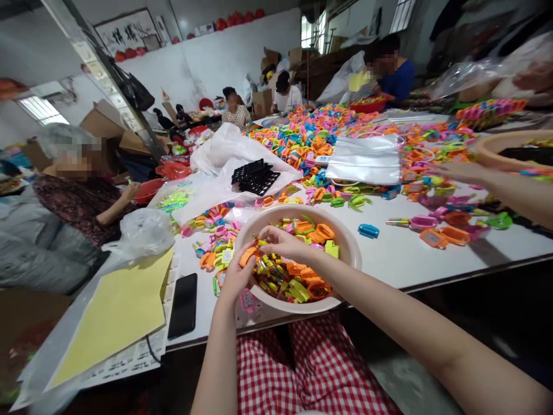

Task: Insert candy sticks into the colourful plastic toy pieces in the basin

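Note:
My left hand (238,274) is at the left rim of a pale round basin (352,259), its fingers closed round an orange plastic toy watch (247,256). Just above that piece, my right hand (283,243) reaches over the basin with its fingertips pinched together. Something small shows at those fingertips, too small to name. Inside the basin lie orange and yellow-green plastic pieces (317,282) mixed with small shiny yellow tubes (276,282).
A heap of coloured plastic pieces (298,135) covers the table's far part. Left of the basin lie a black phone (182,305) and yellow paper (116,314). Black grid trays (256,177) rest on white plastic sheeting (220,153). A co-worker's arm (496,181) enters at right.

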Motion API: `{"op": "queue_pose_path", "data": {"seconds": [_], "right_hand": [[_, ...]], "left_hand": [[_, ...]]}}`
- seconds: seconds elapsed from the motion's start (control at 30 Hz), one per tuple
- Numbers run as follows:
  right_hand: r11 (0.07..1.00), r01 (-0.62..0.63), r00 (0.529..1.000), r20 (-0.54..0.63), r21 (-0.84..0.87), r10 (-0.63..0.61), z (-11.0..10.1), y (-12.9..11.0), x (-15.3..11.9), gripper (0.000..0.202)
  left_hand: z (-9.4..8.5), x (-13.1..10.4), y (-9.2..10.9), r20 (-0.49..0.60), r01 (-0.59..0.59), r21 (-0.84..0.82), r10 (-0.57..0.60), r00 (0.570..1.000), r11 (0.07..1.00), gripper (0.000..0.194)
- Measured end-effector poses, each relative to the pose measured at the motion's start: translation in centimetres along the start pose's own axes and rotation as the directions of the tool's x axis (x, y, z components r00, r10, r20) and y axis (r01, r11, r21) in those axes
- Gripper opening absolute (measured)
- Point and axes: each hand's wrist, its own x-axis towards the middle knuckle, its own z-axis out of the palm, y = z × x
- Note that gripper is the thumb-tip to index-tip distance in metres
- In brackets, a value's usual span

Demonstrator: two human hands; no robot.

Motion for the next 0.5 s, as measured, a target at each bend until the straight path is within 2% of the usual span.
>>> {"op": "queue_pose_path", "data": {"seconds": [0.13,0.27,0.37,0.5], "right_hand": [[0.999,0.035,0.999,-0.037,0.010,-0.035,-0.2,-0.2,0.0,0.030],[0.998,0.004,0.999,-0.036,0.060,-0.002,0.2,0.0,0.0,0.031],[0.993,0.002,1.000,0.001,0.121,-0.002,0.6,0.1,0.0,0.033],[0.995,0.034,0.998,-0.053,0.099,-0.029,0.7,-0.2,0.1,0.032]], "left_hand": [[0.4,0.5,0.1,0.014,-0.061,0.124,0.060,0.998,0.990,0.042],[0.9,0.6,-0.1,-0.021,-0.123,0.199,0.130,0.991,0.972,0.046],[1.4,0.3,0.0,-0.122,-0.122,0.169,0.144,0.982,0.978,0.044],[1.9,0.0,-0.2,-0.254,-0.033,0.113,0.061,0.965,0.993,0.050]]}}
